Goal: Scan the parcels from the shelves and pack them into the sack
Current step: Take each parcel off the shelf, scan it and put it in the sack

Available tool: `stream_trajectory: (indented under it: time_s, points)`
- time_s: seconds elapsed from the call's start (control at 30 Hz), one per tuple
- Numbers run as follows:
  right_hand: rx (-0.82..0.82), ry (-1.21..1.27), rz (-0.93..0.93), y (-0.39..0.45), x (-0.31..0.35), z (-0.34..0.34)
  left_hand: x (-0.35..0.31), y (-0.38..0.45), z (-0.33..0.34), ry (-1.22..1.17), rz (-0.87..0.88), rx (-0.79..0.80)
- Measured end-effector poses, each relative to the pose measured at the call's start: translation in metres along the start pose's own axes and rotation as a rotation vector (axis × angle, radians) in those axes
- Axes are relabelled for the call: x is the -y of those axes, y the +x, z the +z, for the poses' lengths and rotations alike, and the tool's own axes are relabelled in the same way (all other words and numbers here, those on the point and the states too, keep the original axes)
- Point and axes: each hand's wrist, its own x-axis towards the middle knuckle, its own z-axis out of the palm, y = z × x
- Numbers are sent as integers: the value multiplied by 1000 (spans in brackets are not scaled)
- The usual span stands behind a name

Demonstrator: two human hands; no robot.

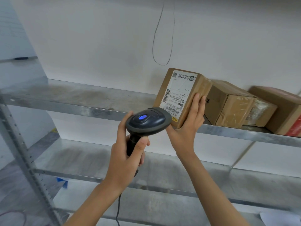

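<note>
On the upper metal shelf (78,101), two more cardboard boxes (231,105) wait to your right, against the wall. Your right hand (187,126) grasps the labelled parcel (180,93), tilted up at the shelf's front edge, label facing you. Your left hand (128,154) is clenched round the scanner (146,121), its head just over the lower barcode. You are mid-scan, I judge. Next, you likely need a confirmed read before carrying the parcel to the sack, which is not in view.

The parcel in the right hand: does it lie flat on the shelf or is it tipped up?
Tipped up. The parcel stands on one edge, label facing the scanner, steadied by the right hand.
</note>
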Motion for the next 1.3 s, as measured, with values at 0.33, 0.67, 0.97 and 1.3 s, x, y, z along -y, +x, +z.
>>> stream_trajectory:
  time_s: [0.33,0.67,0.97,1.3]
  points:
    - [-19,-49,28,5,-1,-47,6,17,25,-81,38,-7]
    - [-217,-79,120,-6,-9,-198,7,38,138,-275,-9,250]
    - [-456,-176,267,-23,-46,-371,-7,0,302,-442,-80,541]
    - [-703,-451,444,-87,-99,-573,-9,-101,518,-495,-179,908]
